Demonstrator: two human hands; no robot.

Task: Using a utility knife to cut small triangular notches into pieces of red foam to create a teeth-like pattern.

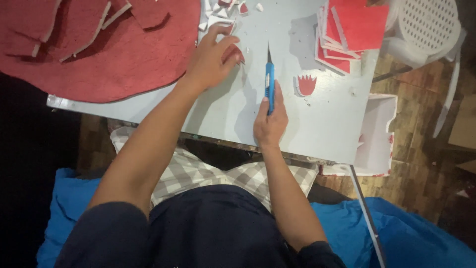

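Now a blue knife (269, 84) is gripped by the right hand (270, 121), and a small red piece (237, 53) is pinched by the left hand (212, 60) on the tabletop (327, 124). Cutting seems underway; careful steadying is needed next.

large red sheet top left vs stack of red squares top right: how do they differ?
The large red foam sheet lies flat as one wide, curved-edged spread that overhangs the grey table; the stack of small red square pieces is straight-edged, loosely piled and sits wholly on the table. The sheet lies beside the left hand, while the stack lies beyond the right hand, which holds a blue utility knife. Both are red with white edges.
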